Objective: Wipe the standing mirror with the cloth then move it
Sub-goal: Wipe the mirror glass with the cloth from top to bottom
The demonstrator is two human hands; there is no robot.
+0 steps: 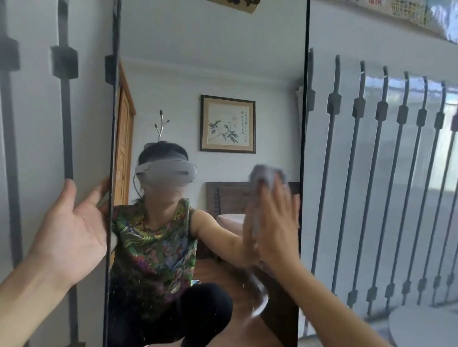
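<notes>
No text can be read: the brushed characters on the framed painting (pixel 227 124) reflected in the mirror (pixel 210 69) and the red marks on the wall hanging (pixel 399 10) are too blurred.

I face a pale wall (pixel 92 116) crossed by dark iron bars (pixel 382 111) — daylight glares through the glass (pixel 408 153) to my right, a round white table (pixel 430 336) low beside it

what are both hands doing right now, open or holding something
left hand: open, fingers against the left edge of the mirror.
right hand: open and flat, pressing the cloth on the glass.
</notes>
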